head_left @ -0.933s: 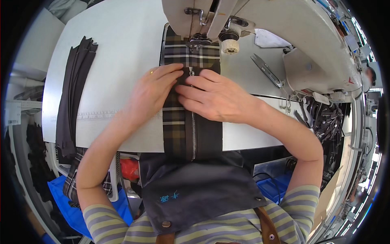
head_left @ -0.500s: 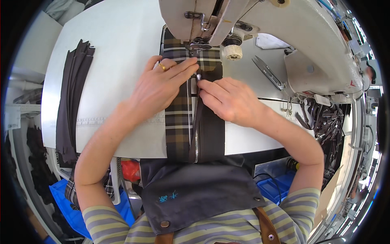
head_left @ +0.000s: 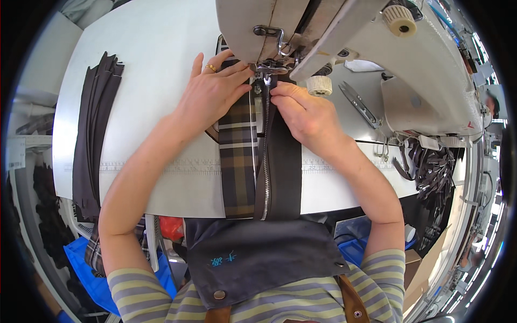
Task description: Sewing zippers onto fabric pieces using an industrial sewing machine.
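hands (head_left: pixel 218 86) (head_left: pixel 311 117) 2; zipper (head_left: pixel 266 167) 1; sewing machine (head_left: pixel 431 70) 1; snips (head_left: pixel 361 105) 1; ring (head_left: pixel 211 68) 1

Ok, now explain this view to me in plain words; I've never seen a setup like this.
There is no robot here: a person works bare-handed, wearing two head cameras. This view comes from the left one, looking down; its fisheye lens bends straight edges near the rim.

The pale sewing machine reaches in from the upper right. On the white table lies plaid fabric, with a dark metal-toothed zipper beside it, running up to the presser foot.

The left hand rests with fingers spread on the fabric; the right hand seems to pinch the zipper's edge. Dark strips lie farther left, metal snips farther right.
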Demonstrator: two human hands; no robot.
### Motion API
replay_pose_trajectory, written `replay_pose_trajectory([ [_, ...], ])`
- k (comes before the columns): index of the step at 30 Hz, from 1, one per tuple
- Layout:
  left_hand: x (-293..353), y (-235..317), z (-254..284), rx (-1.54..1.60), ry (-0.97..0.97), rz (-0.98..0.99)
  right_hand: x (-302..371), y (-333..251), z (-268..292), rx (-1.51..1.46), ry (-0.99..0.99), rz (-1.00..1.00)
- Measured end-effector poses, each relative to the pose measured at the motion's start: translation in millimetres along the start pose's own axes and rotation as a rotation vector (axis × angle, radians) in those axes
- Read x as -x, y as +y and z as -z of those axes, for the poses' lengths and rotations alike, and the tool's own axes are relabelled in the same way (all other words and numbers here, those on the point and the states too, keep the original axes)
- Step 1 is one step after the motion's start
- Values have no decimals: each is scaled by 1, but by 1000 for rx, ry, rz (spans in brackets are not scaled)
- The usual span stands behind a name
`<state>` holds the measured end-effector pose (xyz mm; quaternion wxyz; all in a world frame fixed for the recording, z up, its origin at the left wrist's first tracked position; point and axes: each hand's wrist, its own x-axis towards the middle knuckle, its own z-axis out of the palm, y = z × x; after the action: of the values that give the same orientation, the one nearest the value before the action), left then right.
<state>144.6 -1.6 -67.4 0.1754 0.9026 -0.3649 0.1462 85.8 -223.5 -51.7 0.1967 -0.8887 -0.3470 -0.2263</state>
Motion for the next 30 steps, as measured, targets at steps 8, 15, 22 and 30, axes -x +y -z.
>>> replay_pose_trajectory([
  [8, 11, 18, 11, 23, 107, -142, 3, 1, 0, 30, -12, -18],
  [15, 21, 29, 11, -21, 55, -88, 1, -1, -5, 41, 61, 23],
  [22, 21, 32, 9, 16, 50, -76, 1, -4, -4, 17, 40, 17],
  [30, 22, 34, 9, -2, 77, -74, 4, -10, -7, -27, 60, -4],
])
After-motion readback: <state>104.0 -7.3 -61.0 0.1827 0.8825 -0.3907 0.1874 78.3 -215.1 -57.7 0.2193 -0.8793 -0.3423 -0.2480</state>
